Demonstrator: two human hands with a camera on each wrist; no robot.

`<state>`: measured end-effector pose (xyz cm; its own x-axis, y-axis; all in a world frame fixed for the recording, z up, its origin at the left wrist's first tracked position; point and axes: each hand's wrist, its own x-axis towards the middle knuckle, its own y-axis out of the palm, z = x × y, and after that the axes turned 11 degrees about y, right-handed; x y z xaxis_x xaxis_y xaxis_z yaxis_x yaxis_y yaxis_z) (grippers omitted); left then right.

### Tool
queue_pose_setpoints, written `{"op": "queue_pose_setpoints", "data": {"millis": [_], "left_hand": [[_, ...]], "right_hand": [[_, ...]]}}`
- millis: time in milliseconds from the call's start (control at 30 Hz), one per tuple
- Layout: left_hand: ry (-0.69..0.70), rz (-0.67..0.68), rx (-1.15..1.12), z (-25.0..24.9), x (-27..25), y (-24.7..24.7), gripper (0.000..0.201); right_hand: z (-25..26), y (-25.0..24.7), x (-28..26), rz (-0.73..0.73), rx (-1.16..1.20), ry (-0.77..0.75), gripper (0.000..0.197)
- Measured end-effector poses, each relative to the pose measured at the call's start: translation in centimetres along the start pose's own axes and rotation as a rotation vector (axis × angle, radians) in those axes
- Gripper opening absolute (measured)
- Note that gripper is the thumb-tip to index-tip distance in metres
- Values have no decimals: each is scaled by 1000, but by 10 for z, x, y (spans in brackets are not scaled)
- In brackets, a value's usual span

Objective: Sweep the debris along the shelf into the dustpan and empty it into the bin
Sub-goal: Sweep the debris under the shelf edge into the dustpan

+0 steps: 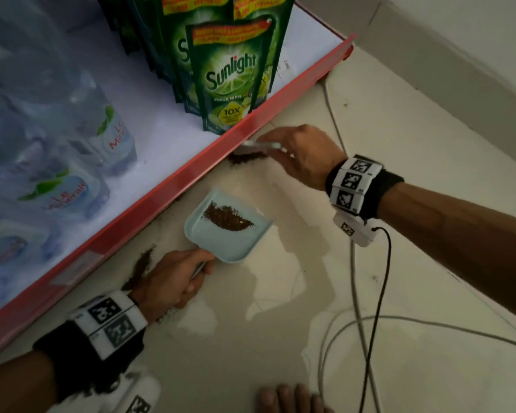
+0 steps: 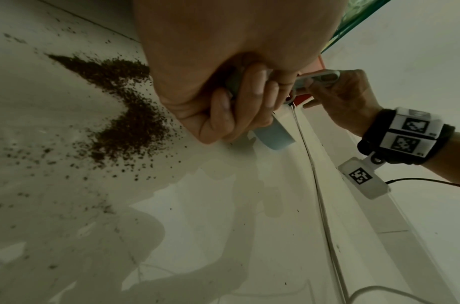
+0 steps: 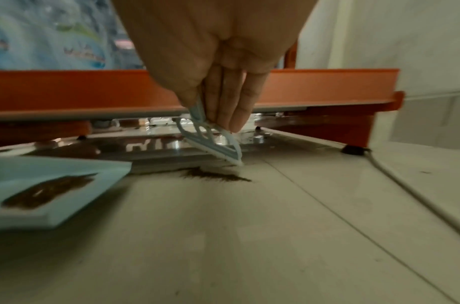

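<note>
Right hand fingers pinching small brush, bristles touching debris pile at red shelf edge. Left hand fingers curled round handle of pale blue dustpan, mouth facing pile, well apart, nearer body. Second pile beside left hand.

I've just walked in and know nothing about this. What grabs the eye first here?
A pale blue dustpan lies on the floor beside the red shelf edge, a streak of brown debris in it; the left hand grips its handle. Further along, the right hand holds a small brush to another brown pile. Green Sunlight pouches stand on the shelf above.
</note>
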<state>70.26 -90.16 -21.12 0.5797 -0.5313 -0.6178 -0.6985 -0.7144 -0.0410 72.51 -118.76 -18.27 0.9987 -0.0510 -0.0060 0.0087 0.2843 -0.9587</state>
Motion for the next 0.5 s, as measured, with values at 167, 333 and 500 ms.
{"op": "queue_pose_setpoints", "data": {"millis": [167, 333, 500], "left_hand": [[7, 17, -1, 1, -3, 0, 32], [-10, 3, -25, 3, -7, -2, 33], [-26, 13, -46, 11, -14, -5, 33]], "right_hand": [[-32, -13, 12, -29, -284, 385, 34], [-4, -2, -5, 68, -235, 390, 37], [49, 10, -37, 155, -93, 183, 36]]}}
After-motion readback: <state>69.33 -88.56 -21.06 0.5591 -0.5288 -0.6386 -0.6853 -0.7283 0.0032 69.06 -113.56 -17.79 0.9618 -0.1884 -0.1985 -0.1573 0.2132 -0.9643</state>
